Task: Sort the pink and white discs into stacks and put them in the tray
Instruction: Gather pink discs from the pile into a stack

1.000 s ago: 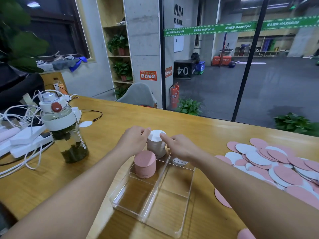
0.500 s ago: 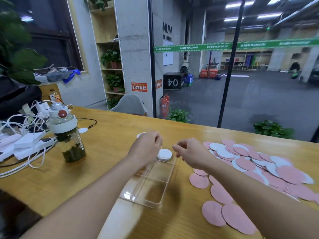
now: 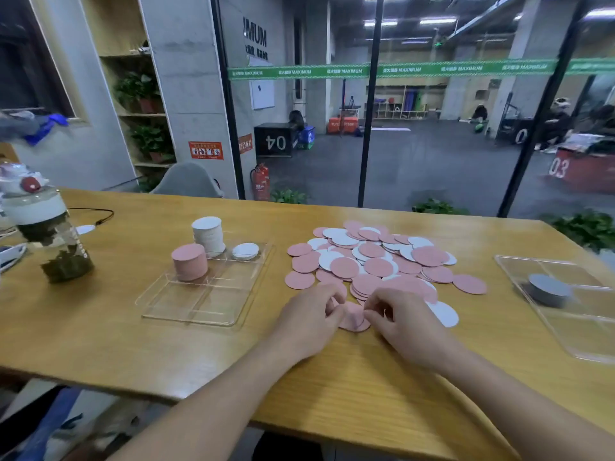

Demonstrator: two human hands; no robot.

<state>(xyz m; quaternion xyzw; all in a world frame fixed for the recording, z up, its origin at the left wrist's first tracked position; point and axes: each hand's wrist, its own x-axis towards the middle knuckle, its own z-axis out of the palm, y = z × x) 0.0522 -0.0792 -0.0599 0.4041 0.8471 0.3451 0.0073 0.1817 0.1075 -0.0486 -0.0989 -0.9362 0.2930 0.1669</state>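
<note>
A few pink discs (image 3: pixel 353 317) lie overlapped at the near edge of the loose pile (image 3: pixel 372 261), and both hands are on them. The left hand (image 3: pixel 307 319) comes in from the left with its fingers curled, the fingertips pinching the left rim of these discs. The right hand (image 3: pixel 401 322) mirrors it from the right, fingers curled and pinching the right rim. The discs seem slightly lifted between the two hands, though motion blur makes this hard to confirm.

The pile of pink and white discs spreads across the wooden table (image 3: pixel 139 327) just beyond the hands, the two colours mixed and overlapping. One white disc (image 3: pixel 444 313) lies flat just right of the right hand.

Left of the pile sits a clear divided tray (image 3: pixel 186 314). In its far compartments stand a pink stack (image 3: pixel 189 262) and, behind it, a taller white stack (image 3: pixel 208 236); a low white stack (image 3: pixel 245 251) rests in the far right compartment. The near compartments hold nothing.

At the right edge of the table lies a second clear tray (image 3: pixel 585 341) with a grey stack (image 3: pixel 548 290) in it. At the far left stands a water bottle (image 3: pixel 43 227) with dark leaves inside.
</note>
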